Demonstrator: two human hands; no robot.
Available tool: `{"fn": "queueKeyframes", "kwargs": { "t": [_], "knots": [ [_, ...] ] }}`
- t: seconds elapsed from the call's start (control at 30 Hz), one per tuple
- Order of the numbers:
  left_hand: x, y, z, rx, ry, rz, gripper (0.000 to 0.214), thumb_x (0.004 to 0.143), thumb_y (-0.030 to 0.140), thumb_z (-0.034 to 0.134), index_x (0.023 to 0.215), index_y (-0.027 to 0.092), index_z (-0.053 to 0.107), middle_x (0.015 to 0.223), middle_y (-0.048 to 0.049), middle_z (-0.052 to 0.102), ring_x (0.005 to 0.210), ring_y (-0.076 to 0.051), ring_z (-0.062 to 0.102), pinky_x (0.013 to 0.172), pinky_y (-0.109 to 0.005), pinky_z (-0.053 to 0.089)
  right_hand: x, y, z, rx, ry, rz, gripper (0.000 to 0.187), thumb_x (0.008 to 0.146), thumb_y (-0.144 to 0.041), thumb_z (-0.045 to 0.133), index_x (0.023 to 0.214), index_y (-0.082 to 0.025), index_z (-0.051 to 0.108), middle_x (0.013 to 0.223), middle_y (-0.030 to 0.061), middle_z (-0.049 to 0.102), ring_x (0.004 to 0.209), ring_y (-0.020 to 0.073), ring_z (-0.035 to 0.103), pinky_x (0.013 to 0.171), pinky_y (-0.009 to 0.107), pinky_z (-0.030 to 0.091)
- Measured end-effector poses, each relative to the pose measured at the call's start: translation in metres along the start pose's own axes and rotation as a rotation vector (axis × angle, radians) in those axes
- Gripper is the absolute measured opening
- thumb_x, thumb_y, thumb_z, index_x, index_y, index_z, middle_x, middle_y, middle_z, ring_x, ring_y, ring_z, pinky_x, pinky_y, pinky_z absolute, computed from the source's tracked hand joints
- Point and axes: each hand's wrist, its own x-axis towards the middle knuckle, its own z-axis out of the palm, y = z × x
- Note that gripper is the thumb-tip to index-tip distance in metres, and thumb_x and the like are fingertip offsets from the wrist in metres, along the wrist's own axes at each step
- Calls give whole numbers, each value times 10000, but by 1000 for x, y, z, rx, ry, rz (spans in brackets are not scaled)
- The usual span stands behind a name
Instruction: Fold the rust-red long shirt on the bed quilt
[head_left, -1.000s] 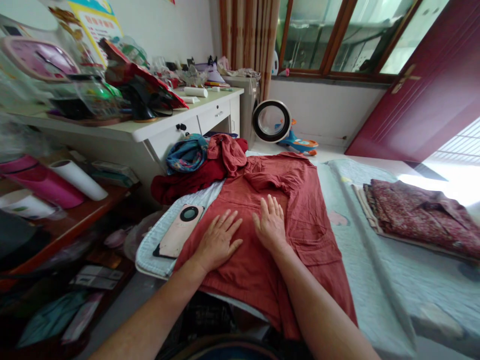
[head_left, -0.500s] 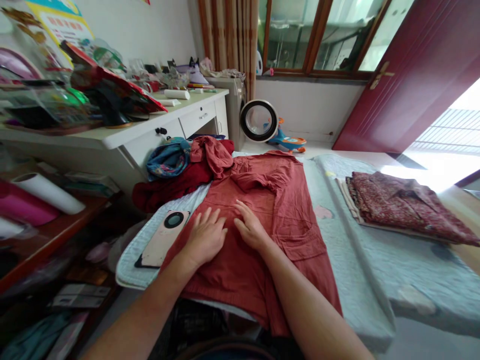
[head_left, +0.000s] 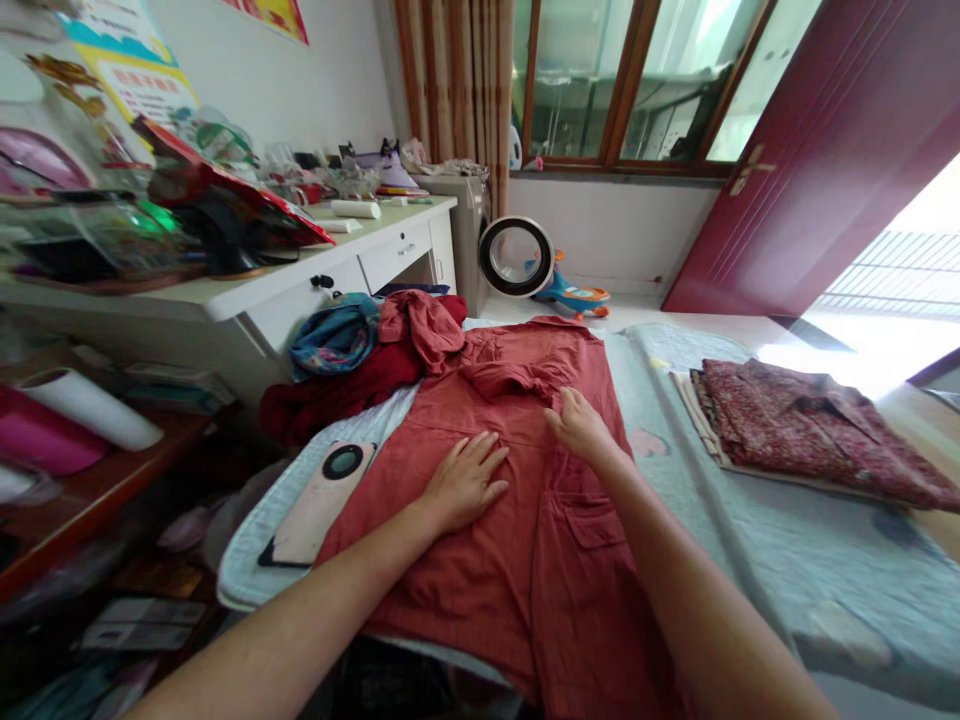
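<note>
A rust-red jacket (head_left: 480, 560) is spread over a pale blue quilted cover (head_left: 255, 550), with wrinkles and a flap pocket on its right side. My left hand (head_left: 466, 482) lies flat on the middle of the jacket, fingers spread. Further right, my right hand (head_left: 581, 425) has its fingers pinched on the jacket's cloth, near a bunched fold. One sleeve of the jacket is heaped at the far left over dark red clothing (head_left: 337, 385). Left of the jacket lies a flat pale device with a black ring (head_left: 319, 505).
A folded patterned garment (head_left: 810, 425) rests on the light blue bedding (head_left: 750, 530) to the right. On the left stands a cluttered white desk (head_left: 382, 262), with a shelf of rolls (head_left: 90, 405) below. A washing machine's open round door (head_left: 516, 292) and a blue ride-on toy (head_left: 562, 290) are beyond.
My left hand has slid right across the jacket. My right hand has moved up and right and closed on the cloth. The view has tilted slightly upward.
</note>
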Motion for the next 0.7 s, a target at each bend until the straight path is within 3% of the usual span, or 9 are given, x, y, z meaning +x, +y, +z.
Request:
{"fn": "queueKeyframes", "kwargs": {
  "t": [0.1, 0.2, 0.3, 0.43, 0.57, 0.7],
  "knots": [
    [5, 4, -6, -97, -19, -49, 555, 908, 485, 522, 1396, 224, 492, 1540, -125, 374, 1434, -305, 300, 1164, -522, 238, 9, 15, 15, -81, -73, 68, 430, 951, -382, 441, 1289, -123, 500, 1354, 187, 523, 1276, 270, 483, 1038, 373, 374],
    [25, 0, -12, -371, 28, -94, 381, 881, 415, 559, 1191, 214, 649, 1432, -124, 505, 1342, -291, 440, 1118, -473, 334, 9, 22, 32, -134, -47, 74, 436, 959, -419, 424, 1288, -147, 517, 1403, 172, 488, 1313, 274, 442, 1064, 394, 338],
    [62, -21, -15, -746, 292, -251, 228, 847, 282, 551, 1004, 185, 685, 1281, -120, 594, 1175, -235, 576, 1029, -378, 434, 5, 25, 42, -157, 24, 70, 466, 968, -435, 394, 1323, -154, 506, 1462, 159, 439, 1360, 272, 384, 1098, 412, 295],
    [125, -57, -14, -1064, 700, -684, 298, 721, 145, 591, 1017, 172, 606, 1058, -82, 651, 1015, -202, 619, 961, -362, 465, 4, 28, 45, -149, 25, 66, 483, 978, -432, 370, 1346, -150, 506, 1477, 147, 438, 1365, 263, 387, 1110, 407, 291],
    [170, -76, -5, -1050, 832, -852, 352, 703, 162, 614, 1045, 188, 536, 1024, -60, 623, 1024, -208, 610, 965, -366, 450, 5, 28, 43, -155, 31, 73, 509, 978, -431, 377, 1373, -131, 491, 1485, 154, 432, 1373, 270, 380, 1123, 413, 281],
    [179, -79, 11, -957, 859, -904, 376, 693, 210, 655, 1041, 191, 515, 1110, -114, 595, 1141, -283, 556, 1045, -455, 375, 5, 29, 45, -143, 24, 79, 520, 977, -435, 384, 1386, -130, 484, 1493, 162, 420, 1390, 264, 358, 1128, 421, 276]
  ]
}}
